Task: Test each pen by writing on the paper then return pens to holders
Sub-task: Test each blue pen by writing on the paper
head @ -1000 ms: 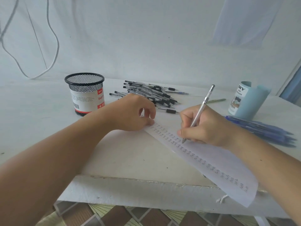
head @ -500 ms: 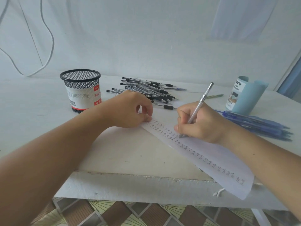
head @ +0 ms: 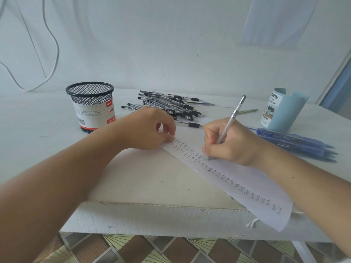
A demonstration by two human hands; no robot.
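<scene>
- Head view: right grip (head: 231, 147) pinched round a silver pen (head: 230, 120), thumb and fingers curled about the lower barrel.
- Tip of that pen down on the paper (head: 237, 179), just beside the rows of small handwritten marks; barrel tilted, top end up and away from the paper.
- Left grip (head: 148, 128) with fingers curled, tips pressed onto the far end of the paper.
- Paper itself a long white strip, slantwise on the desk (head: 133, 177), near end hanging past the desk's front edge.
- Just beyond the paper's far end, a loose pile of black pens (head: 171, 107), flat on the desk.
- Left of the paper's far end, past the left grip, a black mesh holder (head: 91, 107), upright, with a white and red label.
- Right of the paper, a bundle of blue pens (head: 296, 143), flat on the desk, near the right wrist.
- Farther right of the paper, behind that bundle, a pale blue holder (head: 281, 111), upright.
- Beyond the paper, between the pile and the blue holder, a single green pen (head: 247, 111), flat.
- Under the paper's overhanging end, patterned floor tiles (head: 133, 249).
</scene>
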